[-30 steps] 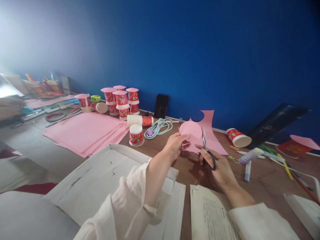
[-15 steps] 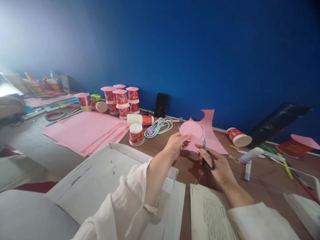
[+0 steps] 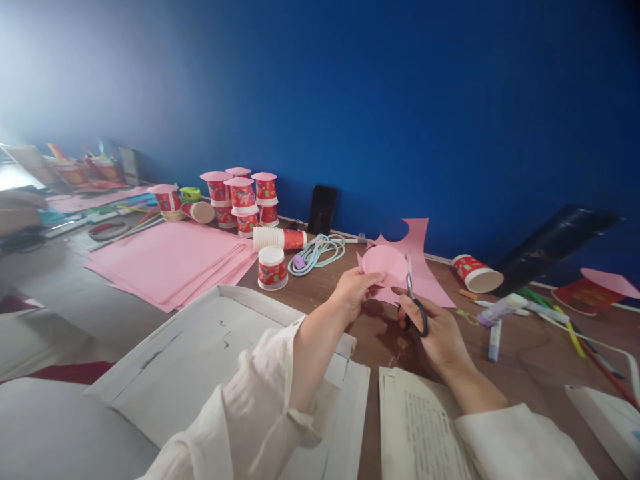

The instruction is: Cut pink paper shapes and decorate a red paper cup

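- Your left hand point(image 3: 356, 290) grasps the pink paper disc point(image 3: 384, 263) by its near left edge, thumb on top; the disc is raised in front of you, right of the scene's middle.
- Your right hand point(image 3: 443, 340) is closed round the black handles of the scissors point(image 3: 419, 313), blades pointing far, just beside the disc's right edge; you cannot tell here whether they bite paper.
- Behind the disc, the pink offcut point(image 3: 427, 280) has curved, scooped edges and reaches up toward the blue wall point(image 3: 475, 133), which bounds the far side.
- Brown tabletop point(image 3: 320, 290) shows between your wrists, giving them some room; to the near left, the raised rim of the white tray point(image 3: 200, 360) runs beneath your left forearm.
- Near your right wrist, the booklet point(image 3: 425, 433) edges in from below; farther right lie the purple-and-white glue stick point(image 3: 501, 311) and a tipped red cup point(image 3: 477, 275).
- To the left, the coiled pale cord point(image 3: 320, 257) and an upside-down red cup point(image 3: 272, 270) sit well apart from the blades.
- The booklet carries printed lines, too small to read; the cups' coloured prints and the glue stick's label are also illegible.
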Demonstrator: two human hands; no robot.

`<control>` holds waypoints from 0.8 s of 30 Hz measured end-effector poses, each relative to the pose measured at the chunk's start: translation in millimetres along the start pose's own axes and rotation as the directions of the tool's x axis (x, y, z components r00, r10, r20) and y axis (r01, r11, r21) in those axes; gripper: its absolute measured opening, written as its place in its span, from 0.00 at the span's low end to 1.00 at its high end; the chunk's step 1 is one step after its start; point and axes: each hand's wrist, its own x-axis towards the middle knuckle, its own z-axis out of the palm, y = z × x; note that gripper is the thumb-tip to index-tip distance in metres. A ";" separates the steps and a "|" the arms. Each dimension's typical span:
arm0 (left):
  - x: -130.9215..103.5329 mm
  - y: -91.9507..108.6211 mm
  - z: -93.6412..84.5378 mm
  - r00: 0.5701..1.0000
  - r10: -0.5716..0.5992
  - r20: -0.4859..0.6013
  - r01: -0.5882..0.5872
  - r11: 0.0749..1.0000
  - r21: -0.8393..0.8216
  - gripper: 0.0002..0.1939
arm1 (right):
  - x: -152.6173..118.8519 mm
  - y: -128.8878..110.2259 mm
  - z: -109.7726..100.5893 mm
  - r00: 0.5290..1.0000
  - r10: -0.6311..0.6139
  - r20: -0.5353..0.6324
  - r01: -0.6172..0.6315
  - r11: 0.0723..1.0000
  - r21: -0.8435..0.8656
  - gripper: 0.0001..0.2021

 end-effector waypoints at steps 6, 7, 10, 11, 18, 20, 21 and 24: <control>-0.2 -1.1 0.1 1.000 -0.004 0.008 0.004 1.000 0.011 0.17 | -0.3 -2.4 0.0 1.000 -0.009 -0.027 0.009 1.000 -0.013 0.25; -0.1 -1.2 0.0 1.000 -0.006 0.010 0.006 1.000 0.014 0.17 | -0.2 -2.0 -0.1 1.000 -0.008 -0.028 0.007 1.000 -0.018 0.25; 0.0 -1.4 -0.2 1.000 -0.005 0.011 0.005 1.000 0.017 0.17 | 0.2 -1.0 0.1 0.999 -0.003 -0.033 0.002 1.000 -0.018 0.24; -0.1 -1.3 -0.1 1.000 -0.005 0.008 0.005 1.000 0.014 0.17 | 0.3 -0.8 0.2 0.999 -0.003 -0.035 0.002 1.000 -0.012 0.24; -1.2 0.5 1.0 1.000 -0.012 -0.009 0.011 1.000 -0.005 0.15 | -0.1 -2.2 0.7 0.999 -0.017 -0.032 0.017 1.000 -0.011 0.24; -1.4 0.9 1.1 1.000 -0.013 -0.010 0.013 1.000 0.003 0.15 | -0.2 -2.5 0.7 0.999 -0.018 -0.041 0.017 1.000 -0.011 0.24; -1.5 1.0 1.2 1.000 -0.015 -0.011 0.015 1.000 0.006 0.15 | -0.3 -2.6 0.7 0.999 -0.017 -0.044 0.016 1.000 -0.015 0.24; -1.7 1.0 1.1 1.000 -0.013 -0.012 0.014 1.000 0.004 0.15 | -0.8 -3.4 0.6 0.999 -0.017 -0.037 0.016 0.999 -0.028 0.25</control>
